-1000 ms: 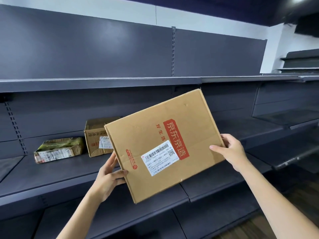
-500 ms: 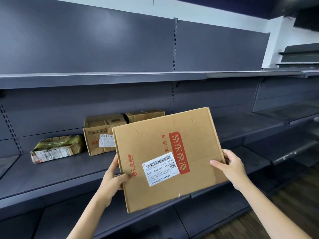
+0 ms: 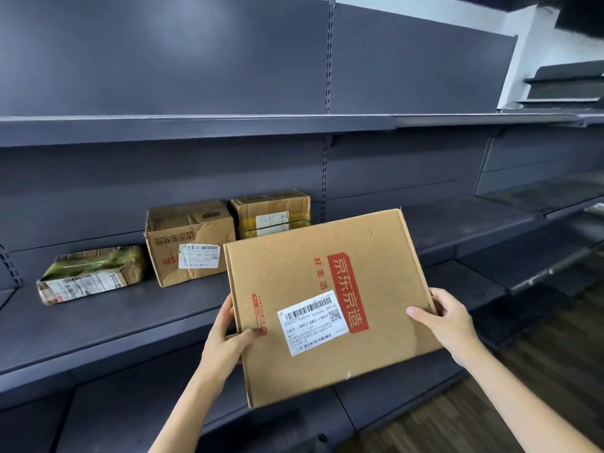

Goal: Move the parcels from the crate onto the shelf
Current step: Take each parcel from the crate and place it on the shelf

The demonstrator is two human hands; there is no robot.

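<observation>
1. The dark grey metal shelving unit (image 3: 294, 67) fills the view, with a slotted upright running down its back panel and several boards at different heights. The middle shelf board (image 3: 108, 325) carries three parcels; a lower board juts out beneath it.
2. A strip of dark wooden floor (image 3: 536, 397) shows at the lower right.
3. The large flat brown cardboard parcel (image 3: 313, 276), printed with a red block of white characters and bearing a white barcode label, is held in the air in front of the middle shelf board, tilted with its printed face toward the camera. Its top left corner overlaps the two boxes behind it in the view.
4. The dented brown cardboard box with a white label (image 3: 189, 240) stands on the middle shelf board, against the back panel.
5. The smaller brown cardboard box bound with yellow tape (image 3: 271, 212) stands just beside it on the right, apparently touching.
6. The flat parcel wrapped in greenish-yellow tape (image 3: 91, 273) lies to the left of the dented box, close by.
7. The right hand (image 3: 447, 322) grips the large parcel's right edge, thumb flat on the printed face, the other fingers curled behind it.
8. The left hand (image 3: 225, 341) grips the left edge, thumb pressed on the face near a red seal mark, fingers hidden behind.
</observation>
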